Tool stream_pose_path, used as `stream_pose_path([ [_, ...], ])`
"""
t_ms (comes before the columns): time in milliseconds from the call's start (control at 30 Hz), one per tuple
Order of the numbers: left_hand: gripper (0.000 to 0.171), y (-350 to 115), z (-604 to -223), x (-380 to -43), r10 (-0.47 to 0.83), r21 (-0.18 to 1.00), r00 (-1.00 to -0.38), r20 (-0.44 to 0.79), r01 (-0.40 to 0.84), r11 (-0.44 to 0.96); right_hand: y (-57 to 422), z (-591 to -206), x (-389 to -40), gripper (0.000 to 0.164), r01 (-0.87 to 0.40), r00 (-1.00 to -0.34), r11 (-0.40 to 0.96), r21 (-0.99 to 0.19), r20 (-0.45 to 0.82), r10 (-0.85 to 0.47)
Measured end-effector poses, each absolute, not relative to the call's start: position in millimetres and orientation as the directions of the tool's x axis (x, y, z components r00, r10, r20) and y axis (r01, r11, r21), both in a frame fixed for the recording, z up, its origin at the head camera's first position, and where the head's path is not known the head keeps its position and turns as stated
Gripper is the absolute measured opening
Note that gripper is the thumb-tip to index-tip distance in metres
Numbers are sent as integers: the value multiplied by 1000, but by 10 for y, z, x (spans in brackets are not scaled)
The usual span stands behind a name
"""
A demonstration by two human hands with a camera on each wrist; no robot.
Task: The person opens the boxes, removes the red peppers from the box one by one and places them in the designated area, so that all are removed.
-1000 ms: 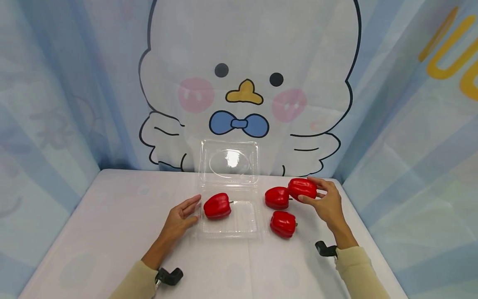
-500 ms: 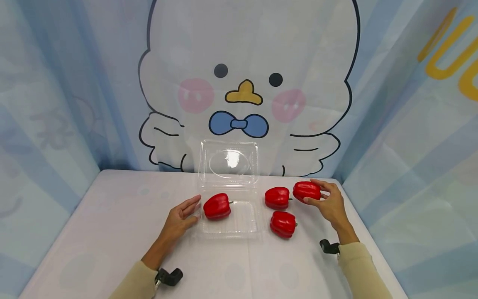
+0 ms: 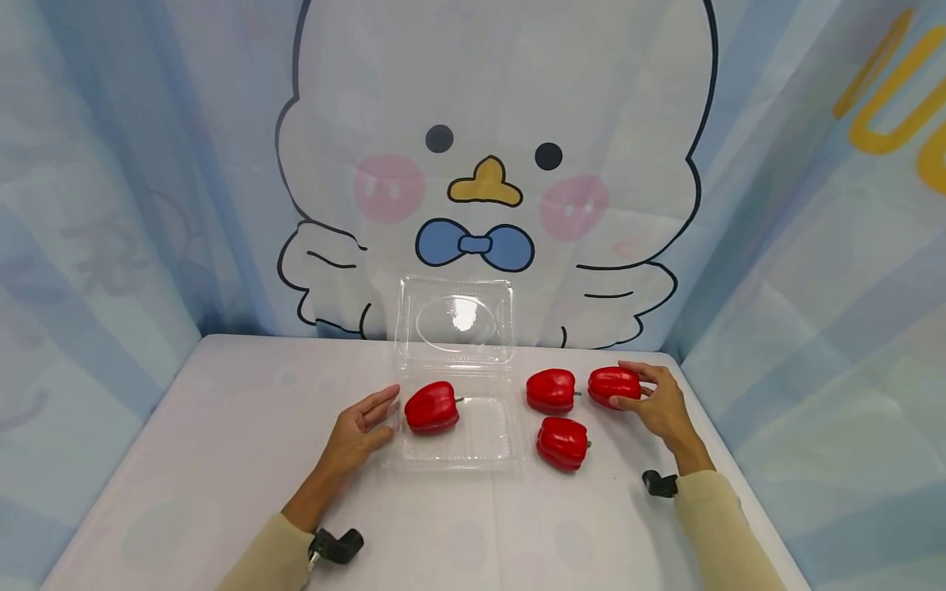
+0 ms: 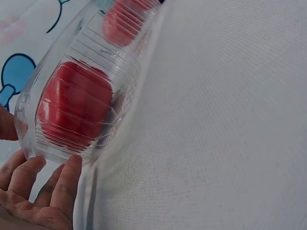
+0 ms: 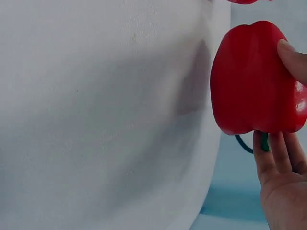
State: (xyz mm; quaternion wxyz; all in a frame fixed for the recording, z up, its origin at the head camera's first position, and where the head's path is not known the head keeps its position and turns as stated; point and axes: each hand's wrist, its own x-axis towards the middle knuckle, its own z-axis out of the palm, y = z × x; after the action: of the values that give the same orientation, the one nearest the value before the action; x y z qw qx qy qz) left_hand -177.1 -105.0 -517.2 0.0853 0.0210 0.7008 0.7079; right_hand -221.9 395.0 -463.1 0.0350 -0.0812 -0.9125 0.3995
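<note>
In the head view, my right hand (image 3: 663, 406) grips a red bell pepper (image 3: 613, 387) at the table's right side. The right wrist view shows the thumb over the side of this pepper (image 5: 254, 81) and fingers by its green stem. My left hand (image 3: 357, 431) touches the left side of a clear plastic clamshell container (image 3: 473, 451) with its fingertips, fingers fairly straight. The container's lid (image 3: 454, 320) stands up at the back. Inside its left part lies one red bell pepper (image 3: 432, 408), seen through the ribbed wall in the left wrist view.
Two more red bell peppers, a rear one (image 3: 551, 391) and a front one (image 3: 563, 444), lie between the container and my right hand. A white cloth covers the table (image 3: 473, 542). A printed curtain (image 3: 355, 82) hangs behind and at both sides.
My right hand has carried its bell pepper right and downward, away from the rear pepper. The left hand, the container and the other peppers have stayed where they were.
</note>
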Motion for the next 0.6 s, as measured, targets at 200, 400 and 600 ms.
stream_pose_path([
  [200,68,-1045,-5180,-1783,150,996,-985,-89,-91,-7,4035,-4712,-2267,72,144,-981,672,-727,-17,192],
  [400,69,-1045,-5181,-1795,160,996,-984,-83,-86,-15,4087,-4762,-2299,71,162,-978,667,-727,-30,204],
  [600,68,-1046,-5183,-1793,159,996,-984,-84,-88,-20,4109,-4800,-2332,76,171,-977,671,-722,-38,208],
])
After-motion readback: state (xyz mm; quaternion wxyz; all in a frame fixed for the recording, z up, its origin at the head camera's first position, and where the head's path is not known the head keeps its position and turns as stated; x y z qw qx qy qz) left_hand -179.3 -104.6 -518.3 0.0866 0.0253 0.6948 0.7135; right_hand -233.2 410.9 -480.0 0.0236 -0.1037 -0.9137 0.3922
